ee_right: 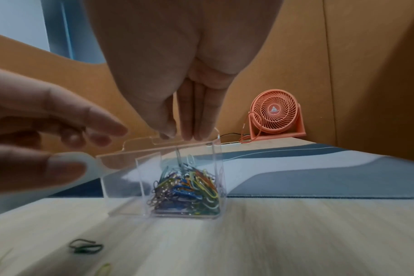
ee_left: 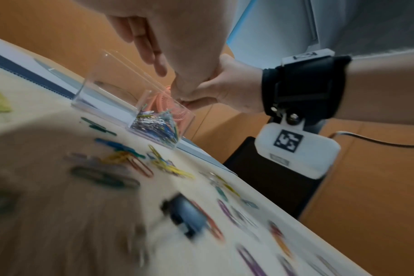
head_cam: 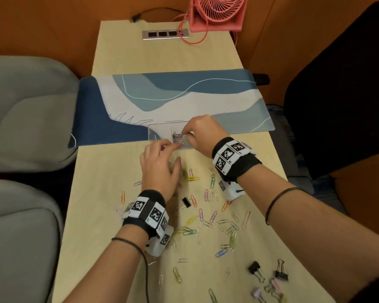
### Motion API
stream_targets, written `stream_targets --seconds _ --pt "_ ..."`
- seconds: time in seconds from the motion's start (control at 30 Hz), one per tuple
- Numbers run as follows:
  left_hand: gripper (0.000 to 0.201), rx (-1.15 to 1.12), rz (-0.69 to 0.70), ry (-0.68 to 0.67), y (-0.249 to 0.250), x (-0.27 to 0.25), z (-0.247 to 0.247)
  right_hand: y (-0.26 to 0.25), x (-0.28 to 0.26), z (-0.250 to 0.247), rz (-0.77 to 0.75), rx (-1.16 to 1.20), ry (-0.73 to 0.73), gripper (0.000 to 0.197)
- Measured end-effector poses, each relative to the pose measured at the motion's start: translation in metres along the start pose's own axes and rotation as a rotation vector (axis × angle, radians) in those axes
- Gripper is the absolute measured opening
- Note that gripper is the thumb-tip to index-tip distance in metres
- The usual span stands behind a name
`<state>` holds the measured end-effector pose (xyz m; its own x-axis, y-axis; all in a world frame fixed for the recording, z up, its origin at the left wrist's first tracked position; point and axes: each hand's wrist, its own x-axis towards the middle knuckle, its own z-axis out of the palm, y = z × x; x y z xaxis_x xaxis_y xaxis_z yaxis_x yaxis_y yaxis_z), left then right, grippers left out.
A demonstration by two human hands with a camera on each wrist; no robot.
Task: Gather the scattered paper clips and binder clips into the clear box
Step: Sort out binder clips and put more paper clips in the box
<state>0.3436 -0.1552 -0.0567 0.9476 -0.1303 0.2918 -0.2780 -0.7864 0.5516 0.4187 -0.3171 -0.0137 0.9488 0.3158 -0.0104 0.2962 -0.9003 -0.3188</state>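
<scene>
The clear box (head_cam: 160, 133) (ee_right: 121, 177) stands at the desk mat's near edge, its right compartment heaped with coloured paper clips (ee_right: 187, 188) (ee_left: 154, 125). My right hand (head_cam: 185, 135) (ee_right: 177, 134) hovers over that compartment, fingers straight and pointing down, with nothing visible between them. My left hand (head_cam: 166, 146) (ee_right: 90, 145) reaches toward the box's near left side with loosely extended fingers and holds nothing. Several loose paper clips (head_cam: 212, 215) lie scattered on the table behind my wrists. A black binder clip (head_cam: 186, 202) lies among them; two more binder clips (head_cam: 255, 268) sit near the front right.
A blue and white desk mat (head_cam: 173, 101) crosses the wooden table (head_cam: 118, 215). A pink fan (head_cam: 217, 12) and its cord stand at the far end beside a socket panel (head_cam: 165, 34). Grey seats (head_cam: 26, 117) flank the left; a black chair (head_cam: 337, 106) is on the right.
</scene>
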Motion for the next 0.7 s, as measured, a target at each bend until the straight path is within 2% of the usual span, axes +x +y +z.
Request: stream_targets --seconds 0.1,0.17,0.23,0.3,0.37,0.43,0.6,0.7 --pt "0.028 -0.077 0.042 -0.102 0.009 -0.037 -0.011 -0.006 -0.038 -0.005 0.032 0.05 0.103 0.023" --pt "0.024 -0.122 0.062 -0.206 0.013 -0.067 -0.02 -0.013 -0.078 -0.005 0.081 0.114 0.113 0.022" --pt "0.021 -0.174 0.026 -0.301 0.014 -0.103 -0.027 -0.019 -0.124 0.004 0.135 0.178 0.05 0.022" --pt "0.02 -0.213 -0.022 -0.371 0.013 -0.142 -0.039 -0.027 -0.172 0.018 0.163 0.204 -0.1 0.023" --pt "0.02 -0.228 -0.062 -0.408 0.012 -0.179 -0.054 -0.04 -0.217 0.032 0.146 0.217 -0.244 0.025" --pt "0.018 -0.235 -0.116 -0.424 0.01 -0.217 -0.067 -0.055 -0.254 0.047 0.123 0.222 -0.301 0.025" --pt "0.022 -0.208 -0.26 -0.477 0.009 -0.286 -0.092 -0.085 -0.315 0.083 0.063 0.164 -0.275 0.036" --pt "0.033 -0.149 -0.37 -0.408 0.012 -0.317 -0.097 -0.101 -0.345 0.097 0.064 0.08 -0.268 0.047"
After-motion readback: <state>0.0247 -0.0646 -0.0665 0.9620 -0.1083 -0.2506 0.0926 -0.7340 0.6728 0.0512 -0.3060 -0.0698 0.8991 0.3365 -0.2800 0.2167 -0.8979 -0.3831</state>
